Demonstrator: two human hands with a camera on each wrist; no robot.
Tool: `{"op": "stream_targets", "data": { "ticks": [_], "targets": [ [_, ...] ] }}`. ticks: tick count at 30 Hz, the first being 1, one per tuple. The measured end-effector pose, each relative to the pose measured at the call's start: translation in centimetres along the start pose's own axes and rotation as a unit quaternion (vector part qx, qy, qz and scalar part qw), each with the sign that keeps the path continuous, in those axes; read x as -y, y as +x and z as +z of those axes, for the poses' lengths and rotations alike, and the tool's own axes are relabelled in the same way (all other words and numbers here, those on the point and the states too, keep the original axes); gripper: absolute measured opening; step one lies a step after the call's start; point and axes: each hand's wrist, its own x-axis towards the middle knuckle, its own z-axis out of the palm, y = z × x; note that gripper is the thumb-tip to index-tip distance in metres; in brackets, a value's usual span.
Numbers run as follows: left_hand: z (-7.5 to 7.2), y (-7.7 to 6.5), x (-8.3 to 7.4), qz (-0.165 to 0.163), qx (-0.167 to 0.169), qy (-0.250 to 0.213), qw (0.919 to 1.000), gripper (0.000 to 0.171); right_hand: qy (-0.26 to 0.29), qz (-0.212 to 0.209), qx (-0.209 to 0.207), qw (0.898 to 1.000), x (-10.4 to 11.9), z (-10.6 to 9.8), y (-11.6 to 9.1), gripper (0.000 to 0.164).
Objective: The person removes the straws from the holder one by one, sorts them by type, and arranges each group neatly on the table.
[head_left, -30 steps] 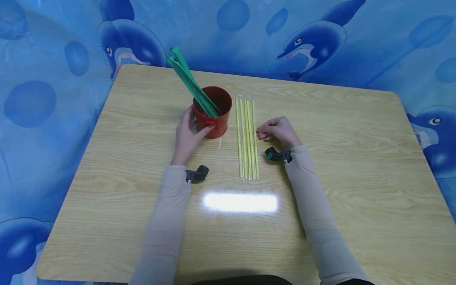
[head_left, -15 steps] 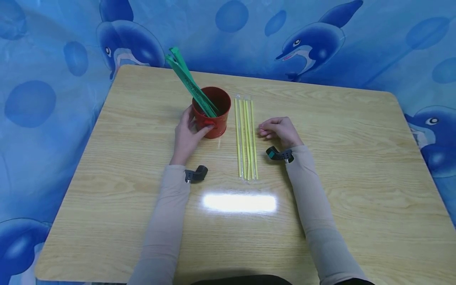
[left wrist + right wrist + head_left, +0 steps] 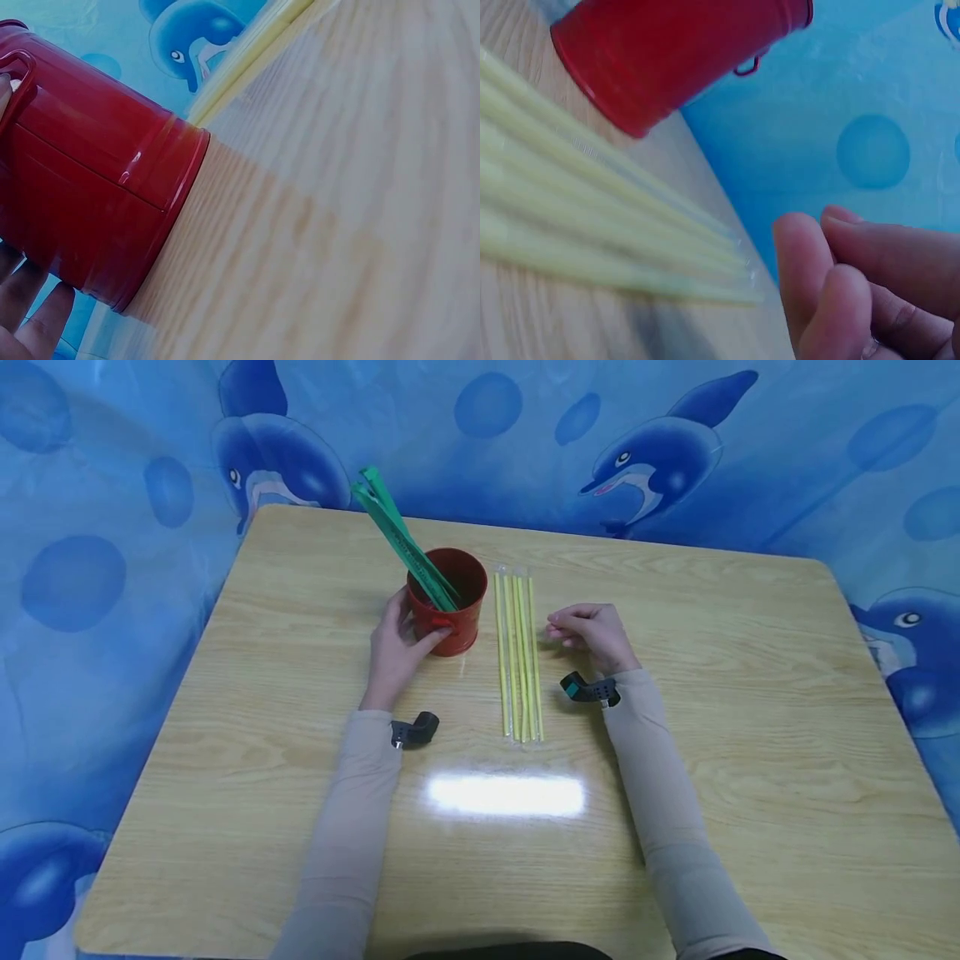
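My left hand [image 3: 393,656] grips a small red metal bucket [image 3: 457,631] by its side, thumb near the little loop handle and fingers round the far side. The bucket [image 3: 97,165] stands upright on the table. Several long flat green packets [image 3: 405,547] with dark print lean out of it toward the back left. To its right lie several yellow straws [image 3: 520,660] in clear wrappers, side by side. Just right of these straws [image 3: 592,180] is my right hand [image 3: 596,635], fingers loosely curled. In the right wrist view its thumb and fingertips [image 3: 802,247] hold nothing.
The light wooden table [image 3: 247,710] carries a bright light reflection in front of the straws. A blue sheet [image 3: 420,435] printed with dolphins hangs behind and beside it. Each wrist wears a small black camera mount [image 3: 416,729].
My right hand has drawn slightly to the right, away from the straws. The left hand keeps its hold on the bucket, and the head view has tilted a little.
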Motion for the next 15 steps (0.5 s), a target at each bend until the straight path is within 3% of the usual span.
{"op": "stream_targets", "data": {
  "ticks": [7, 15],
  "targets": [
    [0.2, 0.0, 0.0, 0.012, -0.002, 0.008, 0.9999, 0.076, -0.049, -0.09, 0.007, 0.995, 2.8, 1.7, -0.9, 0.031],
    [0.2, -0.3, -0.2, 0.0, 0.0, 0.008, 1.0, 0.077, -0.081, -0.113, 0.007, 0.99, 5.5, 4.1, -1.1, 0.022]
  ]
}}
